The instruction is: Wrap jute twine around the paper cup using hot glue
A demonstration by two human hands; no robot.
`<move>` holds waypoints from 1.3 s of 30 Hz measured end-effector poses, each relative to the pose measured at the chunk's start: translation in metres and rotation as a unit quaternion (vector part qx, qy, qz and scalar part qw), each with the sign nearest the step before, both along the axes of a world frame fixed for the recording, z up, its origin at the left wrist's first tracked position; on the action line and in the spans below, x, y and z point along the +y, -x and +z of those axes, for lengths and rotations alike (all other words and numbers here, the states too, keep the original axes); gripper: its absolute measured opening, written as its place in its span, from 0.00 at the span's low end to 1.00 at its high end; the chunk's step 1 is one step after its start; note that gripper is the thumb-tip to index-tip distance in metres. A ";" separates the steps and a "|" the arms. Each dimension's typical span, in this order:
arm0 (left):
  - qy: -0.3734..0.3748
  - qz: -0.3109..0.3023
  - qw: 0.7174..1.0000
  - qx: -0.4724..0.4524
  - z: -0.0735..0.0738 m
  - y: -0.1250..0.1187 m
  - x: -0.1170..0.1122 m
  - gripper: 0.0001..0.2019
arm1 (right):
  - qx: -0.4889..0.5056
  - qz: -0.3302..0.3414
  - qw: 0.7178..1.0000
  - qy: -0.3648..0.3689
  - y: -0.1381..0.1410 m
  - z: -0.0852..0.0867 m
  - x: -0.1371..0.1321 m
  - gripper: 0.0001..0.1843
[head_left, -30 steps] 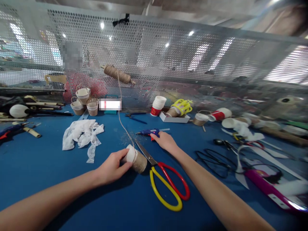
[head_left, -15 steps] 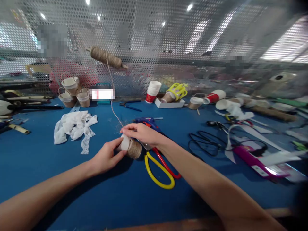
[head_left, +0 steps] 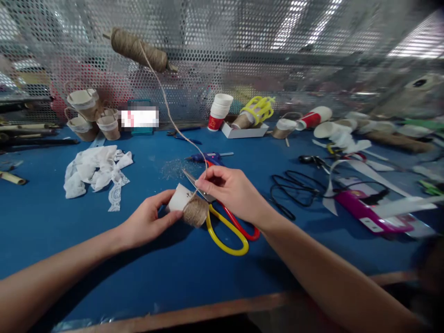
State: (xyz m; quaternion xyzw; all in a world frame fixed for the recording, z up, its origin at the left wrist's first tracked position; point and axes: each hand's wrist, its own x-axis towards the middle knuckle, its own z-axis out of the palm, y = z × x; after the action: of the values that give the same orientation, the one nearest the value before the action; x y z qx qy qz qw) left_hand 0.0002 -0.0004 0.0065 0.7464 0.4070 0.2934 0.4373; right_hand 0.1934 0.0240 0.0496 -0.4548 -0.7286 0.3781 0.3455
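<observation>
— What is the left grip (head_left: 147, 224) doing?
— It is closed round a small white paper cup (head_left: 179, 200), thumb on the near side, fingers on the far side. The cup lies tilted on its side at the fingertips. Its bare white end sits in the grip, and its other end, wound with brown twine, sticks out to the right. I cannot tell whether it touches the blue desk (head_left: 166, 282).
— And the right grip (head_left: 233, 192)?
— Thumb and forefinger are pressed together on a thin brown jute strand (head_left: 172, 121), just right of the cup and slightly beyond it. From the pinch the strand runs up and left to a brown jute spool (head_left: 138, 47). The spool hangs on the perforated metal screen (head_left: 312, 41), far beyond both grips.
— Anything underneath?
— Scissors with one yellow and one red handle (head_left: 208, 221) lie on the desk under the right grip. Their blades poke out past its fingertips, close beside the cup. A blue glue gun (head_left: 209, 158) lies just beyond the right grip. A crumpled white lace cloth (head_left: 93, 170) lies well left of the left grip.
</observation>
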 end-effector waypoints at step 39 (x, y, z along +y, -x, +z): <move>0.037 -0.027 0.999 -0.012 0.005 0.002 -0.007 0.14 | -0.010 -0.029 0.999 0.040 -0.007 -0.015 -0.008 0.10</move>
State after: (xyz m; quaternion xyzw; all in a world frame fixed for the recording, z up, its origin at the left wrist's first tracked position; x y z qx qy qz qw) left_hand -0.0016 -0.0076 0.0114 0.7370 0.3921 0.2748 0.4771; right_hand 0.2001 0.0160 0.0346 -0.4927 -0.7028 0.3924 0.3308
